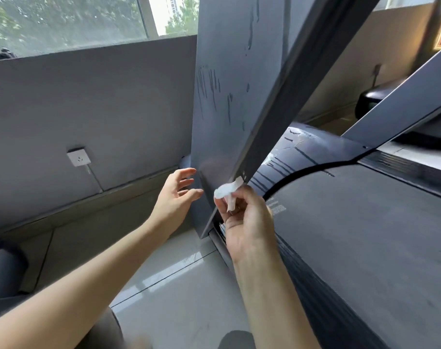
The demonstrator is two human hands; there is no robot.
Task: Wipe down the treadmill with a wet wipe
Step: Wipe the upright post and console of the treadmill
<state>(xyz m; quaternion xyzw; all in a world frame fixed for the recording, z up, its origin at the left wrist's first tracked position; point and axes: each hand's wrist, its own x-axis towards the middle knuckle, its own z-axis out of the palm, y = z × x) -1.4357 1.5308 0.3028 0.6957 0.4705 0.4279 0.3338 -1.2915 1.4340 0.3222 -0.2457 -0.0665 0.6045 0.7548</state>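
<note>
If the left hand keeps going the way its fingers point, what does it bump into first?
Most likely the treadmill's grey upright post. The left hand is open, fingers aimed right at the post's lower side, with only a small gap showing. Depth is hard to judge, so it might slip just in front instead.

Glossy pale tiled floor point(174, 280) runs below both forearms, grout lines crossing under the left hand point(175, 195). Treadmill point(365, 248) stands directly on it, its dark deck edge just below and right of the right hand point(244, 220), the grey upright's foot meeting the base between the hands. Dark rounded object point(5, 270) on the floor far left of the left hand, partly cut off.
</note>
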